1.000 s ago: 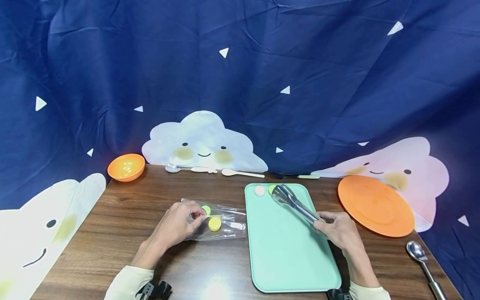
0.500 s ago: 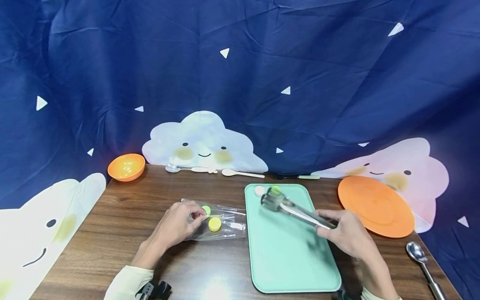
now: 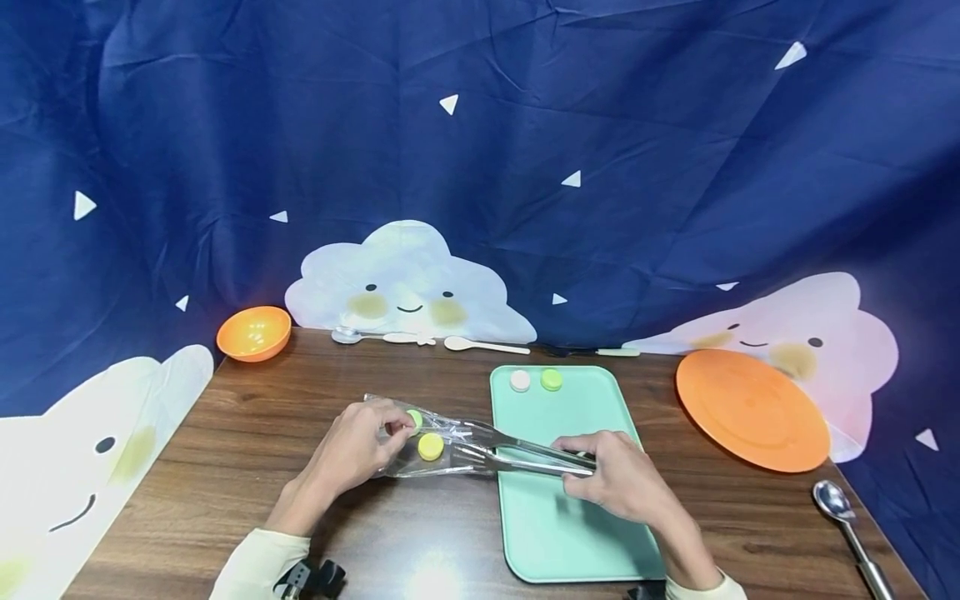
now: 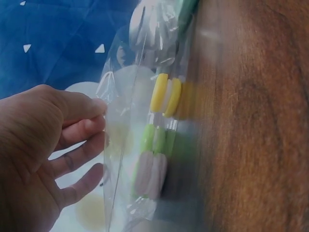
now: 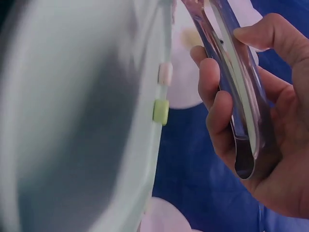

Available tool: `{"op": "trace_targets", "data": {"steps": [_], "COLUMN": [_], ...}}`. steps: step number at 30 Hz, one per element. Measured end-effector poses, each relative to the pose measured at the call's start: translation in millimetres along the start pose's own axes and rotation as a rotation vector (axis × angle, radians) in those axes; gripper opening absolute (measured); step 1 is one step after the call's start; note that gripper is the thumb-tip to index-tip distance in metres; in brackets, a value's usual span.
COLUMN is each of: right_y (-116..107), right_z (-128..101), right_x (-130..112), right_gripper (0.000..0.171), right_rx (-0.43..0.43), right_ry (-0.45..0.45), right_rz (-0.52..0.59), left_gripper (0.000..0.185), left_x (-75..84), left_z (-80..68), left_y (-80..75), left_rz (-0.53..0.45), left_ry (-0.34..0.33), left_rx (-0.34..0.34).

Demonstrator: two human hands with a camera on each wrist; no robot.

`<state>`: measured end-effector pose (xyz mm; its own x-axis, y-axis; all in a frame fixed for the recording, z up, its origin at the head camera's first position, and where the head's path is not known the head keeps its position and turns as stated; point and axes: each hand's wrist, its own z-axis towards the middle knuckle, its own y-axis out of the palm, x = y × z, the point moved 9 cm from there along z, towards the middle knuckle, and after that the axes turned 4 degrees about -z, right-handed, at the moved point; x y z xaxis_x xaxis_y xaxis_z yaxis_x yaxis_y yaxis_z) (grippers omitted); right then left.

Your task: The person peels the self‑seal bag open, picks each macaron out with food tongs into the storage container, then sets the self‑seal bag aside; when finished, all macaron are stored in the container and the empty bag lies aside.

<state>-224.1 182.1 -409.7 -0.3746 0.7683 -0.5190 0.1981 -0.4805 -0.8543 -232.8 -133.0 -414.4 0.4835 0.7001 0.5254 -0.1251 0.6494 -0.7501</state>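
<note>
With thumb and fingertips my left hand pinches the upper film of a clear plastic bag lying on the table. Inside it are a yellow macaron and a green macaron; the left wrist view also shows a pink macaron there. My right hand grips metal tongs, which point left over the tray. Their heads are at the bag's right end, near the yellow macaron. A pink macaron and another green macaron sit at the far edge of the mint tray.
An orange bowl stands at the back left and an orange plate at the right. Along the back edge lie a spoon, a white spoon and a light-handled utensil. A metal scoop lies front right.
My right hand has swung the tongs left and nearer, from the green macaron on the tray to the bag. That macaron remains on the tray. My left hand keeps its pinch.
</note>
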Motion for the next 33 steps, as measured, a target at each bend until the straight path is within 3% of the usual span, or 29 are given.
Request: {"op": "trace_targets", "data": {"steps": [3, 9, 12, 21, 25, 33], "right_y": [-2.4, -30.2, -35.0, -23.0, -21.3, 6.2], "right_z": [0.2, -15.7, -19.9, -16.3, -15.8, 1.5], "right_x": [-5.2, -0.6, 0.3, -7.9, -8.4, -15.9], "right_gripper": [0.037, 0.039, 0.035, 0.040, 0.040, 0.038], "right_rx": [0.016, 0.098, 0.090, 0.022, 0.004, 0.030], "right_ry": [0.005, 0.120, 0.134, 0.100, 0.072, 0.003], "right_rz": [-0.003, -0.078, -0.110, -0.157, -0.128, -0.062], "left_gripper": [0.008, 0.008, 0.010, 0.008, 0.008, 0.009], "left_x": [0.9, 1.5, 0.5, -0.6, 1.5, 6.7], "left_z": [0.8, 3.4, 4.1, 2.6, 2.7, 0.3], "left_y": [-0.2, 0.8, 0.7, -0.4, -2.3, -5.5], "left_rz": [0.000, -0.010, -0.008, -0.002, -0.010, -0.023], "left_ry": [0.009, 0.007, 0.004, -0.004, 0.033, 0.098], "left_rx": [0.015, 0.011, 0.009, 0.012, 0.031, 0.061]}}
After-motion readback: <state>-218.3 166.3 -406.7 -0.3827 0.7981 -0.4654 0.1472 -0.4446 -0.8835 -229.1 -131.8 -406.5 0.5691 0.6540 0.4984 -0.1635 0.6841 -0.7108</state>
